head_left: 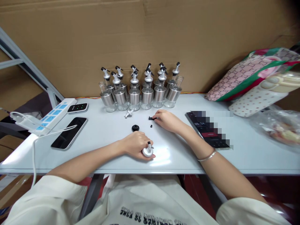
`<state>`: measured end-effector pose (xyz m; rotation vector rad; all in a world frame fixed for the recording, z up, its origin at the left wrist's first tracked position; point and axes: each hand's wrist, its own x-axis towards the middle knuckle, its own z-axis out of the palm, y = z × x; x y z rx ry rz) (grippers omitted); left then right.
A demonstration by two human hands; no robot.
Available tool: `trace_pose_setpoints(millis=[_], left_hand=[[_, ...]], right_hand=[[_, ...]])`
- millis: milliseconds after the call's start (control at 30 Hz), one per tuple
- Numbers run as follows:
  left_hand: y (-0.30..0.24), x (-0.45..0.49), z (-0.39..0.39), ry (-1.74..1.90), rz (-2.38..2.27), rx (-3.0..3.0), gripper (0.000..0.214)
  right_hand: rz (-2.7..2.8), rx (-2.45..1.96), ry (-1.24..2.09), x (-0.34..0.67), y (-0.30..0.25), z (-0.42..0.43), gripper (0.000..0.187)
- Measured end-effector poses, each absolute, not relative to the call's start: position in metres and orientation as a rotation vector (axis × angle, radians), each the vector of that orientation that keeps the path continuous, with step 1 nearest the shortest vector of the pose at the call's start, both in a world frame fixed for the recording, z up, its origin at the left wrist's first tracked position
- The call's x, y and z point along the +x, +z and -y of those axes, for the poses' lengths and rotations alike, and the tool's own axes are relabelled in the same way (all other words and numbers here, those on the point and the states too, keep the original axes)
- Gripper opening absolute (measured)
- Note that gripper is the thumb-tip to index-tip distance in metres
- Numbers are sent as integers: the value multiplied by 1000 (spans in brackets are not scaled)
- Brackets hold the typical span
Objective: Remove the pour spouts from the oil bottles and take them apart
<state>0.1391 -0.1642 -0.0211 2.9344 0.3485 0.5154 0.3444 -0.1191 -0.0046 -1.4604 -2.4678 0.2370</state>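
Note:
My left hand (137, 144) rests on the white table (98, 147), fingers wrapped round a white dispenser cap (147, 151) with a short black stem. My right hand (167, 120) lies further back, its fingertips pinching a small black lever part (151, 118) on the tabletop. Between the hands sit a round black ring (135, 127) and a tiny black piece (151, 126). A white spout part (128, 113) lies just in front of several glass bottles (140, 90) with steel bands and pour tops, lined up at the back.
A black phone (69, 132) on a white cable, a small black device (77, 108) and a power strip (52, 116) lie at left. A phone with a timer (206, 129) is at right, beside patterned bags (253, 75) and a plastic bag (278, 126). Cardboard forms the back wall.

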Motion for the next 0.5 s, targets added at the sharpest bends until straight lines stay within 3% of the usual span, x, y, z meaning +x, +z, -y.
trace_pose_setpoints(millis=[500], left_hand=[[-19,139,165,537,-348,2923,38]], right_hand=[[2524,-1267,271,342,-4,120,27]])
